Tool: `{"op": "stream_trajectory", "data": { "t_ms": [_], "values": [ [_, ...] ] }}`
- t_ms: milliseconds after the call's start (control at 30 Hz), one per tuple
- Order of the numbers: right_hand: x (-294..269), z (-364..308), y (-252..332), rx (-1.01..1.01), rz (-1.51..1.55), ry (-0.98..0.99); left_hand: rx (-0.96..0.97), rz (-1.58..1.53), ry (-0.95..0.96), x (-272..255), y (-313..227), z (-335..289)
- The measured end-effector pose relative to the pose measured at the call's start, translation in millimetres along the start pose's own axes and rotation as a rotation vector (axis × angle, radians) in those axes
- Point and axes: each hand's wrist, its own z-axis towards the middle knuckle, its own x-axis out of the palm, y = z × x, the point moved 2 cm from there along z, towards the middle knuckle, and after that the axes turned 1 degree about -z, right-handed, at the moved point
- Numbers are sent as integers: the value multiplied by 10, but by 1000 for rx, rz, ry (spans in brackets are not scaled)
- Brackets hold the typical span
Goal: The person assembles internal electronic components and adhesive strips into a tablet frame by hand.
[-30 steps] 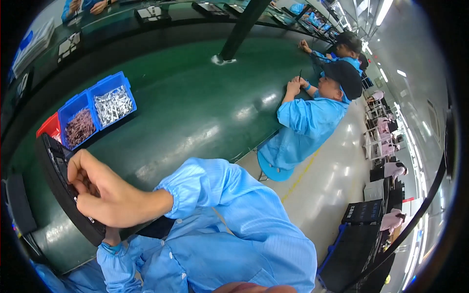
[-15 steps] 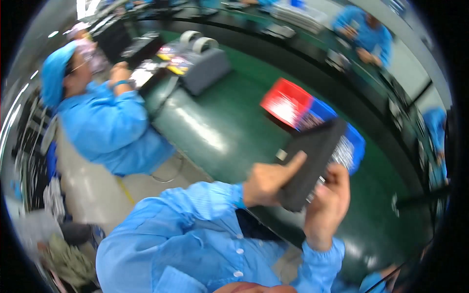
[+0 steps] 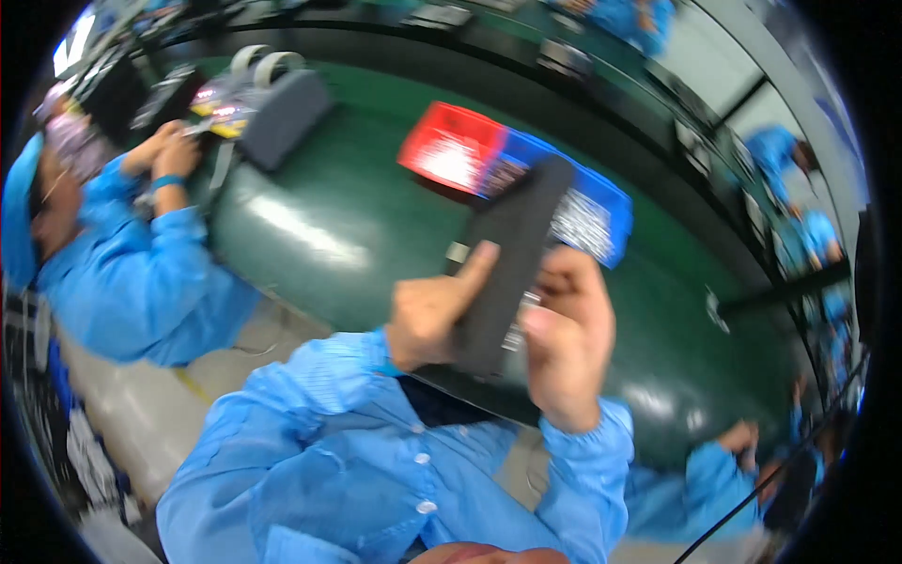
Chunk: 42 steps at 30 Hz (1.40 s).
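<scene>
A flat black device housing (image 3: 512, 258) is held up on edge, tilted, above the green bench. My left hand (image 3: 427, 310) grips its left side, with the index finger laid along the dark face. At the opposite edge, my right hand (image 3: 573, 324) has thumb and fingers pinched together close to a row of small shiny metal parts (image 3: 512, 336). Blur hides what exactly is in this pinch. Behind the housing stand a red bin (image 3: 451, 146) with pale small pieces and blue bins (image 3: 615, 221) with small metal parts, partly covered by the housing.
The green bench (image 3: 376, 202) has a grey holder with tape rolls (image 3: 287, 113) at its far left. A co-worker in blue (image 3: 141, 273) works at the left; another person's hands (image 3: 738, 440) show at lower right. A dark bar (image 3: 785, 287) juts in from the right.
The whole view has swung to the right, so bins, bench and co-worker sit further left in the picture. Both hands keep their places on the black housing.
</scene>
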Motion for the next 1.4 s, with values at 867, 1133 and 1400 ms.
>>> {"op": "stream_trajectory", "data": {
  "t_ms": [867,1133,1400],
  "values": [
    [-90,-58,85,78,138,27,1,-37,-28,86,-155,67],
    [-25,-181,-88,-87,95,-20,34,-69,1,89,-179,108],
    [48,-192,-55,-218,-69,72,-48,-204,-123,142,56,-92]
  ]
}}
